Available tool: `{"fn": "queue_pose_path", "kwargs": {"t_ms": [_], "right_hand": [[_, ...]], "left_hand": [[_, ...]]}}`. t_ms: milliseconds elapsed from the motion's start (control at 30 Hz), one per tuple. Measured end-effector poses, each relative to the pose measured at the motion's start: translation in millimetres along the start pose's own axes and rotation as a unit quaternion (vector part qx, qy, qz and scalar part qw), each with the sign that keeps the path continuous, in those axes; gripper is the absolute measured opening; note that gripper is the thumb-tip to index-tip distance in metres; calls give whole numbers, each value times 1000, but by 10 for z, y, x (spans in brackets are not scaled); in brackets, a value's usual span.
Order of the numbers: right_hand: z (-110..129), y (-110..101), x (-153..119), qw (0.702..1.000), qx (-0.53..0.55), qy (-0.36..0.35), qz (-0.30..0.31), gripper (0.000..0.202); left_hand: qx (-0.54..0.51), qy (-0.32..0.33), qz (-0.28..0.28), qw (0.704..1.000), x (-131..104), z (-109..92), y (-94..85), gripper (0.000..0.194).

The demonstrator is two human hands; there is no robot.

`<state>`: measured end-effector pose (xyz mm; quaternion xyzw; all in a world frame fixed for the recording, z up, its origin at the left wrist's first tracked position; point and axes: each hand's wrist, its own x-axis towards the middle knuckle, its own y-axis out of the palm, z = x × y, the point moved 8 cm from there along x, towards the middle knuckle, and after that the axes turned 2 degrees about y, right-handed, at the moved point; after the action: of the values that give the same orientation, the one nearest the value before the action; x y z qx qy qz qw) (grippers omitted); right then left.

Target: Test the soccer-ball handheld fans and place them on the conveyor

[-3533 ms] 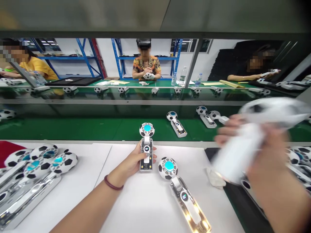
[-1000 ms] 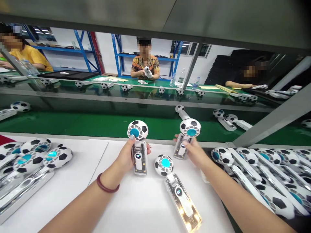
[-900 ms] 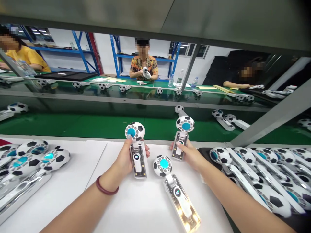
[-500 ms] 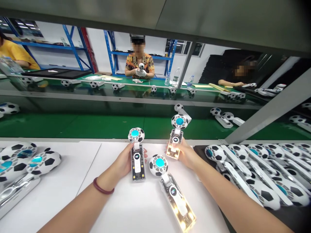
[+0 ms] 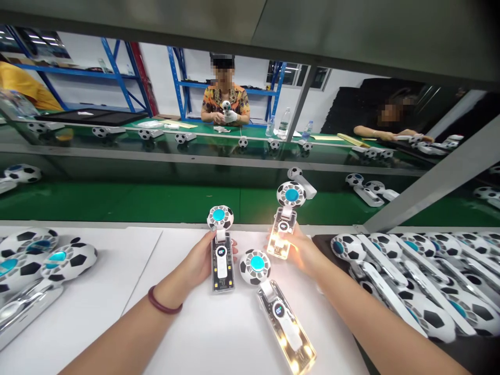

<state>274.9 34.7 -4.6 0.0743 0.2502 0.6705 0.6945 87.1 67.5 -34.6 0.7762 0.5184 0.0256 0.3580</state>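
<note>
My left hand (image 5: 203,259) is closed around the clear handle of a handheld fan (image 5: 222,260) with a soccer-ball-patterned head and turquoise centre. Its display is lit, while the small yellow squares on the handle do not glow. A second fan (image 5: 287,221) is in my right hand (image 5: 300,251), the thumb lying across the lower handle. Warm lights shine brightly in that handle. Between and below my hands, a third fan (image 5: 285,325) lies on the white worktop (image 5: 167,338), its display and warm lights on. All three heads point away from me.
Rows of fans fill a black tray (image 5: 375,359) at right; several more fans (image 5: 50,260) lie at left. Beyond the worktop, a green conveyor belt (image 5: 117,203) carries fans. A slanted metal post (image 5: 429,172) stands at right. Co-workers (image 5: 225,104) sit across the line.
The lights in the right-hand fan glow brighter, and that fan has tilted slightly. Fans on the near belt have shifted right; those on the far belt have shifted left. My left hand has barely moved.
</note>
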Motion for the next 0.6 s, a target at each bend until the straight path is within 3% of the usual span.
{"fn": "queue_pose_path", "kwargs": {"t_ms": [600], "right_hand": [[79, 31, -3, 999, -34, -28, 32, 52]], "left_hand": [[4, -9, 15, 1000, 10, 12, 28, 38]]}}
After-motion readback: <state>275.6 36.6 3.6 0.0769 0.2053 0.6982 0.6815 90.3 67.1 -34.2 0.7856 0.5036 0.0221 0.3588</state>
